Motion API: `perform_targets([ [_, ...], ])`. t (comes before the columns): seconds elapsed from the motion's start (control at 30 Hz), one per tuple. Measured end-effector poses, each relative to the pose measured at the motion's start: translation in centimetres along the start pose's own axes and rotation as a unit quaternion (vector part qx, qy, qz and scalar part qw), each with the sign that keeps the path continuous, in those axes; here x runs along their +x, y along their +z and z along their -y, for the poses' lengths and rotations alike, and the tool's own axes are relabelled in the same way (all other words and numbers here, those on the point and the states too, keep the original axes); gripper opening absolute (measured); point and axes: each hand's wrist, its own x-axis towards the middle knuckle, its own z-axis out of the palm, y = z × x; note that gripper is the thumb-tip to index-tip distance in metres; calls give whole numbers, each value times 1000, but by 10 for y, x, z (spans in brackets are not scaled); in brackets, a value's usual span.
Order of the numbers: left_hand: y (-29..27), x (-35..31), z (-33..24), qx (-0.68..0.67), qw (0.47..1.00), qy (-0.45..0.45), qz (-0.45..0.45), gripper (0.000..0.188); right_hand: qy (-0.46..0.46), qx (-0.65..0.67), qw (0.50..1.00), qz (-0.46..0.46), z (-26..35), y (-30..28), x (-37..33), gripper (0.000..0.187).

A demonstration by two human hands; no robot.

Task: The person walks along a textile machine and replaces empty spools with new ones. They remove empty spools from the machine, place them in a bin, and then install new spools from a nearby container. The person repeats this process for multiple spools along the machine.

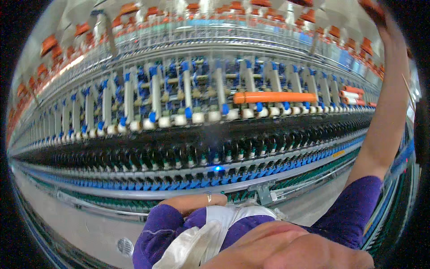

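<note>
My right arm stretches up along the right side, and my right hand is at the upper right rim, beside the hanging white roving bobbins with orange ends. Its fingers blur into a reddish-brown shape there, so whether it holds anything is unclear. Bent across my waist, my left arm ends in my left hand, just in front of the spinning machine's lower rail. A band circles that wrist, and the fingers cannot be made out. An orange tube lies across the white rollers of the machine.
Several orange and white tubes lie farther right on the machine. Rows of spindles run below the rollers, above blue parts. A blue light glows near the middle. A round floor drain shows at lower left.
</note>
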Motion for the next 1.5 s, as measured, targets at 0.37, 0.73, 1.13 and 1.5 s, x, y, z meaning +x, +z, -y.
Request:
perform_targets([
  [0.37, 34, -80, -11, -124, 990, -66, -17, 32, 486, 239, 841, -19, -152, 41, -474, 73],
  [0.73, -246, -335, -92, 176, 740, 242, -602, 32, 403, 283, 866, 85, -174, 237, -387, 71],
  [1.13, -311, -306, -95, 339, 694, 81, -630, 28, 148, 150, 977, 32, -214, 364, -69, 41],
  [1.5, -310, -366, -212, 418, 498, 255, -715, 32, 66, 23, 997, -30, -219, 370, -3, 64],
])
